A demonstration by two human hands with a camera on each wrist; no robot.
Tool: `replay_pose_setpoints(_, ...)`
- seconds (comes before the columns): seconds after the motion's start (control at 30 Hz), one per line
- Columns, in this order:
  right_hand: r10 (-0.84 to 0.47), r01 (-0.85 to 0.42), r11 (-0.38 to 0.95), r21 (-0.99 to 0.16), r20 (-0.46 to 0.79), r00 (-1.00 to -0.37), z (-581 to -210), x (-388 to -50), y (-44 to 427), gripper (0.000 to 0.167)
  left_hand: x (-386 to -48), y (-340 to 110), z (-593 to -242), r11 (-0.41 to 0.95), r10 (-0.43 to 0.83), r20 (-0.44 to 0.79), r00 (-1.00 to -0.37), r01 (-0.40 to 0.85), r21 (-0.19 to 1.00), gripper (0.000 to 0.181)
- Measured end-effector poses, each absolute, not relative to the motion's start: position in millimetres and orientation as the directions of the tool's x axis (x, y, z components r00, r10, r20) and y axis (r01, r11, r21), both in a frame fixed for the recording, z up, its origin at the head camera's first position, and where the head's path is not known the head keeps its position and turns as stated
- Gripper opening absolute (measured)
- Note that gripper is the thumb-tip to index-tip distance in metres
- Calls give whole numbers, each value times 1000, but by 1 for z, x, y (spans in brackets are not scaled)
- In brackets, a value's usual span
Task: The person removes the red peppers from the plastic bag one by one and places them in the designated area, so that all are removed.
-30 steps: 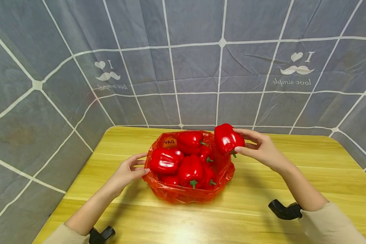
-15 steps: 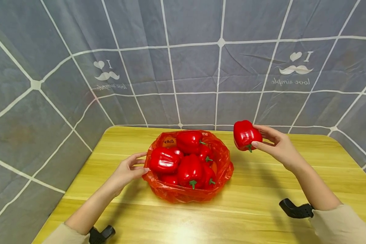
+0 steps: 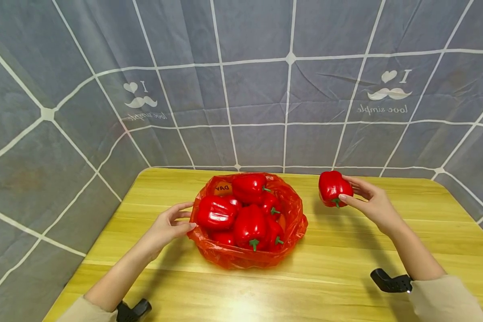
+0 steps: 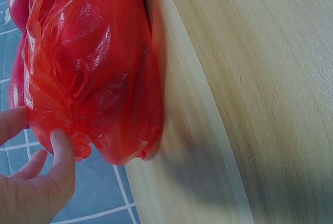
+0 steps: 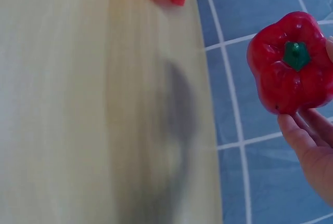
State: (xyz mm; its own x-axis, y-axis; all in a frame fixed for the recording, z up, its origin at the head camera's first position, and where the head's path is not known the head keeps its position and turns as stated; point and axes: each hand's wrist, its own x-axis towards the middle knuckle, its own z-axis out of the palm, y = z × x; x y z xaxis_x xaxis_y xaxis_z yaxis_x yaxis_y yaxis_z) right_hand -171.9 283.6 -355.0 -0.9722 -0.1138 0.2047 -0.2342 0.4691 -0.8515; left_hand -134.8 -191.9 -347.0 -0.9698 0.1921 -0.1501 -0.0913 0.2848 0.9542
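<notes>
Over to the right of the one red bag (image 3: 241, 259) on the counter (image 3: 241, 295), the right grip (image 3: 372, 203) is pinching a single red pepper (image 3: 332, 188). The left grip (image 3: 167, 229) is kinda loosely spread, just touching the bag, with at least six more peppers (image 3: 250, 225) sitting inside.

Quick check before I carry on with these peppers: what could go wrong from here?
1. The right hand holds one pepper from its side, apparently just off the table; it could slip and roll.
2. The other peppers are heaped in a crumpled, see-through bag; if it sags, one might tumble out.
3. The left hand touches the bag's left side, so a careless tug might tip it.
</notes>
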Motion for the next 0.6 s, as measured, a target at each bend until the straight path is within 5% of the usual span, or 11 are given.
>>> replay_pose_setpoints(0.6,-84,-160,456,-876,137,-987,-401,-188,279,57,-136,-192,-349,276,199,-151,-968,-92,957,61)
